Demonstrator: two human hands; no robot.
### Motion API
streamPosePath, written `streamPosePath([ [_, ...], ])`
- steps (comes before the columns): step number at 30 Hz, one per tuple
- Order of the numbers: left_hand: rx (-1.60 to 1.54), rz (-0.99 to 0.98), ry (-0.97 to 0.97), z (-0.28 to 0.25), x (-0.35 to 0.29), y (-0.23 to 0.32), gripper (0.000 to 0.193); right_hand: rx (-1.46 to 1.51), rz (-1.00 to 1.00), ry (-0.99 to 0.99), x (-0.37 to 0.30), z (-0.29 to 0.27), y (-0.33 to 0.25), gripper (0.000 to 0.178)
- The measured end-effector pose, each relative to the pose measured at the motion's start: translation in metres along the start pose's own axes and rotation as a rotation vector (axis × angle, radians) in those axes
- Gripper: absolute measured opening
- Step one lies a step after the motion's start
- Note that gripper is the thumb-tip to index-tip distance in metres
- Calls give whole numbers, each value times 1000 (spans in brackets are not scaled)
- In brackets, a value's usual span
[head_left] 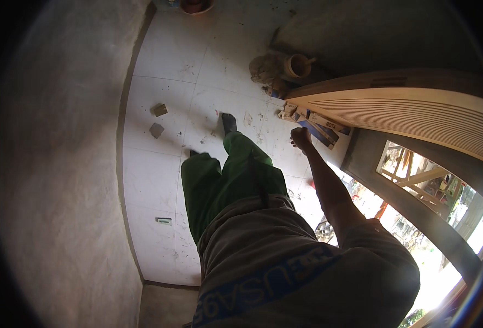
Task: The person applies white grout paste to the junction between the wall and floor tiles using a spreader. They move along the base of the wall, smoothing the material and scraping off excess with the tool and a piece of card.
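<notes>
Beside the grey wall (66,164), I am seeing two flat fragments (156,130) and a small green-edged object (164,221) lying on white floor tiles (154,175). Rightward, the wearer's shirt (263,229) is showing bold lettering across a blue band; the left hand is sitting outside my view, grip unknown. The right hand (300,138) is hanging with fingers bent inward; I cannot tell whether it is holding anything. Near it, printed brown-and-blue cardboard boxes (322,132) are lying beside a ribbed wooden panel (389,112).

R arm (329,183) extd fwd, angled inwd; R grip (301,138) part-curled.
</notes>
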State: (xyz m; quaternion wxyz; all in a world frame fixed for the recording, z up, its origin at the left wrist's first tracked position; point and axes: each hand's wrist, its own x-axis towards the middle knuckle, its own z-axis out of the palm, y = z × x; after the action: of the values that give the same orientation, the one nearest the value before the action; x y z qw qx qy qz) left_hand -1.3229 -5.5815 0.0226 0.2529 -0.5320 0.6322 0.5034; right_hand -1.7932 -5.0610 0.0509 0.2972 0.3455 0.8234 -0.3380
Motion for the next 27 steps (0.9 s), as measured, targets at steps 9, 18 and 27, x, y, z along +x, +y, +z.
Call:
streamPosePath([
  [9, -402, -179, -66, 35, 74, 248, 33, -492, -432, -74, 58, 29, -68, 19],
  [18, -325, 84, -78, -84, 196, 496, 38, -783, -573, 36, 44, 67, -255, 19],
  [27, -184, 49, -204, -41, 192, 569, 30, -723, -465, -77, 65, 79, -308, 29],
])
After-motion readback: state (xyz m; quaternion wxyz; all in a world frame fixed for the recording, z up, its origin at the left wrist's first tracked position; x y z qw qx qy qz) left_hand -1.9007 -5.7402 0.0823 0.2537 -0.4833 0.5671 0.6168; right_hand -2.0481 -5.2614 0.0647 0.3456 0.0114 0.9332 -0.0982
